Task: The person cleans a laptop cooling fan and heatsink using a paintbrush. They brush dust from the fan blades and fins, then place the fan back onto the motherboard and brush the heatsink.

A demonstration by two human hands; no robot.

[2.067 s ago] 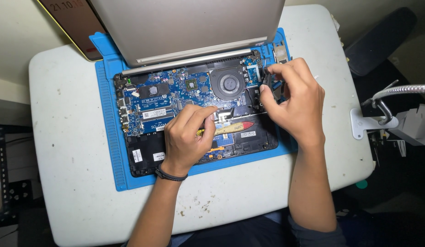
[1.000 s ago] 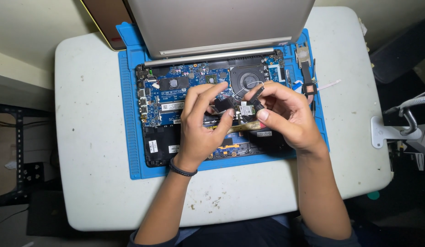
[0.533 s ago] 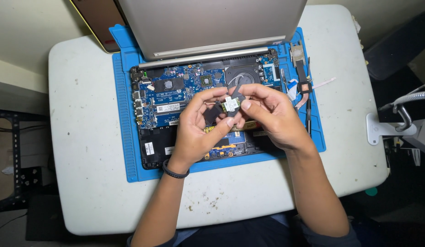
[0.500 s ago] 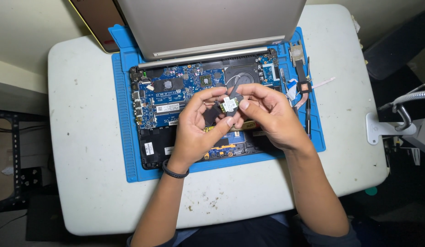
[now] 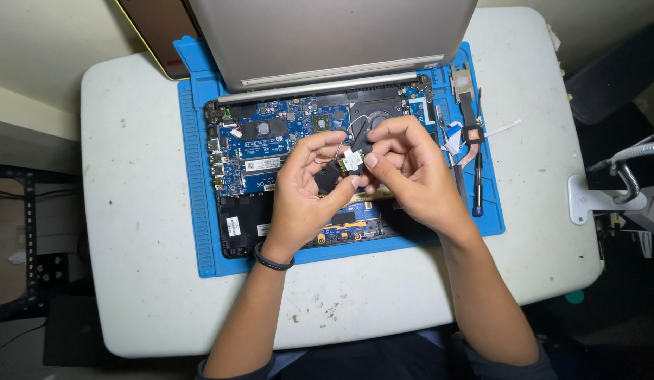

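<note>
White surface point(image 5: 130, 211), blue work mat point(image 5: 194, 211) on it. Opened laptop point(image 5: 242, 211) lies on the mat, base cover off, blue circuit board point(image 5: 270, 144) exposed, fan point(image 5: 372, 112) toward the hinge, lid standing up at the far edge.

Left hand point(image 5: 306, 193): black band at wrist, fingers curled, thumb and forefinger pinching the left edge of a small wireless card point(image 5: 352, 160). The card is held above the middle of the board, just in front of the fan, not seated.

Right hand point(image 5: 411, 172): fingers bunched, thumb pressed on the card's right edge, fingertips closed over its top. Thin antenna wires point(image 5: 341, 141) run from the card up toward the fan area.

Right of the laptop, on the mat: a loose flat cable piece point(image 5: 466, 105) and a screwdriver point(image 5: 477, 176) lying lengthwise.

Risk, judged: the wires look taut and fine; pulling the card further off could tear a connector off or snap a lead. Fingers on bare contacts could also pass static or grease.

Orientation: card roughly flat, label face up; long axis appears to run left to right, tilted slightly, right end nearer the person. Which end carries the contacts cannot be told.
</note>
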